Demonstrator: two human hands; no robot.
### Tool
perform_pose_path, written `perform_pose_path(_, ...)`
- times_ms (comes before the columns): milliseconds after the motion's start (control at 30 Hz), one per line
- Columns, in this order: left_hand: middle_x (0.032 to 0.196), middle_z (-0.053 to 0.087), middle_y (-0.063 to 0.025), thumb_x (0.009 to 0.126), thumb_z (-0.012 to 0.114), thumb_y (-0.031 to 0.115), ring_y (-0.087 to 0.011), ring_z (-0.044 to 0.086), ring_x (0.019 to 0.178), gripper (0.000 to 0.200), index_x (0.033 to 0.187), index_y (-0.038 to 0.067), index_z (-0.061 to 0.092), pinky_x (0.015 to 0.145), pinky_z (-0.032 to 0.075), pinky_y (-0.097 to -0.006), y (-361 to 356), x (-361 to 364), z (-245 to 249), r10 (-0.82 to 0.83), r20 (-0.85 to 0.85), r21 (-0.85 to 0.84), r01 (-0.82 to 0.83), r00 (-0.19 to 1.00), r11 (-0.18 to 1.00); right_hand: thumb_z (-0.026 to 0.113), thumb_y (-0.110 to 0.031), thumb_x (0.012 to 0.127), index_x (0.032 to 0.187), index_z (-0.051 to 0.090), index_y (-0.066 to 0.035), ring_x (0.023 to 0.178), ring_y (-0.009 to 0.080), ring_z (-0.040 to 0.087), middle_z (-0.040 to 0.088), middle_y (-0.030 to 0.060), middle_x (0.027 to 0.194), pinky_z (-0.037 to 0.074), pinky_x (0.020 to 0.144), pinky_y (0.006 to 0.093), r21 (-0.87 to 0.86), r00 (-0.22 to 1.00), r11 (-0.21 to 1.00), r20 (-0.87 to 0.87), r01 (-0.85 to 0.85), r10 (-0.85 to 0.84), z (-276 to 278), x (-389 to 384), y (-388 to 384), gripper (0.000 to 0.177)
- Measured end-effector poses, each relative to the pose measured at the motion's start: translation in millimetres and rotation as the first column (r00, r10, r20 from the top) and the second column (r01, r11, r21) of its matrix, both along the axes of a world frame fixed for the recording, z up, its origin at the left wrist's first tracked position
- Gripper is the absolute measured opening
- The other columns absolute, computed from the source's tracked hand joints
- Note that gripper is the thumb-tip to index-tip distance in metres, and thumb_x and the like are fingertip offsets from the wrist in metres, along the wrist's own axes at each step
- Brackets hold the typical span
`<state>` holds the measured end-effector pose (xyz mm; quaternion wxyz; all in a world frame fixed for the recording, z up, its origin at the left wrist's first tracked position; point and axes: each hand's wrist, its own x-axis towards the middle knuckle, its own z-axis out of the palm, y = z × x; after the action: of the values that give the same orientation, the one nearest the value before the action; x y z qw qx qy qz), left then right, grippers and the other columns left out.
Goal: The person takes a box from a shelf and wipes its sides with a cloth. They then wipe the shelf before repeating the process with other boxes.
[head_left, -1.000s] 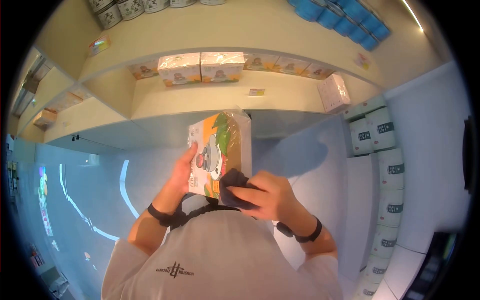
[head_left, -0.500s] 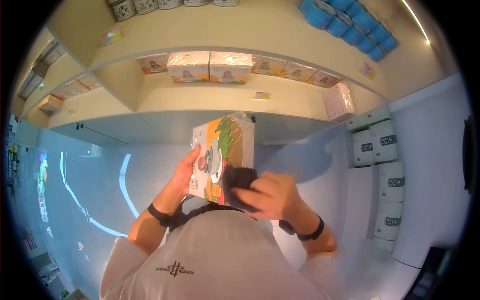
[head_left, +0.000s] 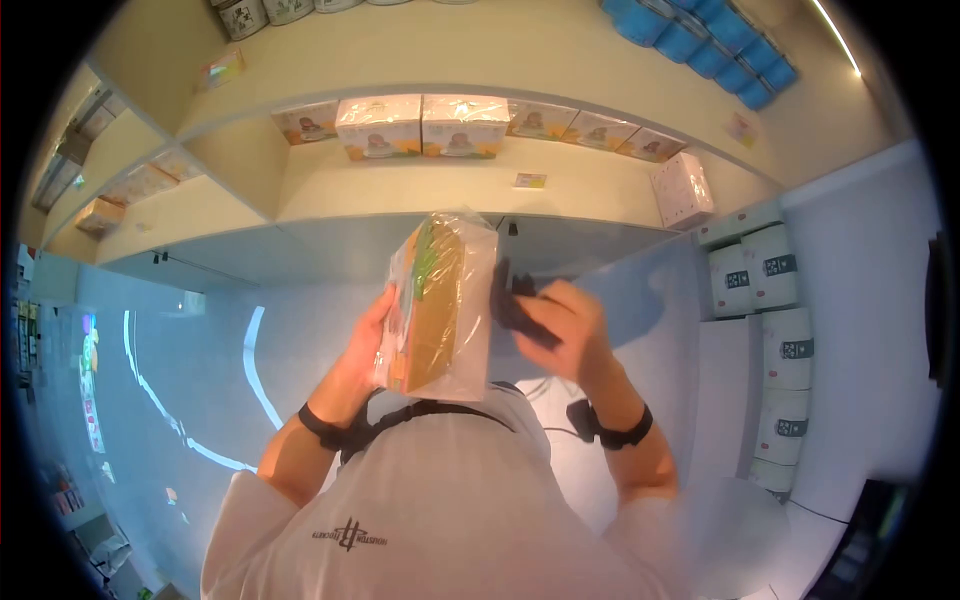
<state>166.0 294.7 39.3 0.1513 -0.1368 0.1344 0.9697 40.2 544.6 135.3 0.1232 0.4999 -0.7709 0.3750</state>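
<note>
A film-wrapped cardboard box with a printed front is held up before my chest, its brown and green side facing me. My left hand grips it along the left edge, fingers hidden behind it. Close to the box's right side, my right hand is closed on a dark cloth, which is bunched between the fingers and slightly blurred. Both hands are at about the same height, below the shelf edge.
Ahead, a shelf bears wrapped boxes, a pink box and a price tag. Blue cans stand on the shelf above. White packages are stacked along the right wall.
The box has turned so its side now faces me instead of its printed front. My right hand with the cloth has moved up and right, off the front face.
</note>
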Motion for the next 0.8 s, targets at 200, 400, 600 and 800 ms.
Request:
perform_pose_path(200, 0.123, 0.068, -0.0117, 0.105, 0.045, 0.046, -0.0253, 0.069, 0.107, 0.052, 0.139, 0.007, 0.053, 0.092, 0.058, -0.0419, -7.7, -1.2, -8.9, 0.034, 0.015, 0.014, -0.034, 0.999, 0.999, 0.083, -0.022, 0.058, 0.098, 0.074, -0.016, 0.063, 0.0256, 0.056, 0.055, 0.0037, 0.076, 0.044, 0.052, 0.0363, 0.018, 0.937, 0.937, -0.022, -0.348, 0.348, 14.3, 45.2, -7.8, 0.041)
perform_pose_path(400, 0.122, 0.069, -0.0111, 0.105, 0.046, 0.044, -0.0231, 0.070, 0.104, 0.050, 0.137, 0.006, 0.054, 0.089, 0.059, -0.0392, -9.5, 2.4, -11.5, -0.034, 0.001, -0.102, 0.034, 0.999, 0.994, 0.082, -0.018, 0.066, 0.103, 0.070, -0.015, 0.070, 0.0250, 0.061, 0.061, 0.0052, 0.085, 0.052, 0.058, 0.0366, 0.034, 0.999, 0.999, 0.017, -0.037, 0.037, -2.5, 2.3, -9.5, 0.039)
perform_pose_path(600, 0.117, 0.071, -0.0136, 0.104, 0.049, 0.043, -0.0252, 0.072, 0.097, 0.050, 0.134, 0.004, 0.058, 0.084, 0.060, -0.0402, -6.4, 4.0, -8.5, 0.025, 0.123, -0.131, -0.009, 0.992, 0.991, 0.084, -0.019, 0.065, 0.104, 0.071, -0.016, 0.071, 0.0246, 0.062, 0.060, 0.0044, 0.084, 0.051, 0.057, 0.0357, 0.048, 0.999, 0.999, 0.035, -0.024, 0.023, -10.6, 0.3, -9.6, 0.042)
perform_pose_path(800, 0.099, 0.072, -0.0071, 0.101, 0.056, 0.046, -0.0185, 0.072, 0.084, 0.041, 0.112, 0.007, 0.064, 0.075, 0.060, -0.0339, -10.7, 9.7, -35.3, 0.062, 0.134, -0.304, -0.019, 0.989, 0.953, 0.080, -0.011, 0.068, 0.099, 0.069, -0.012, 0.068, 0.0263, 0.059, 0.058, 0.0053, 0.080, 0.050, 0.056, 0.0358, -0.007, 0.971, 0.974, 0.082, -0.227, 0.226, 5.5, 5.8, -6.0, 0.032)
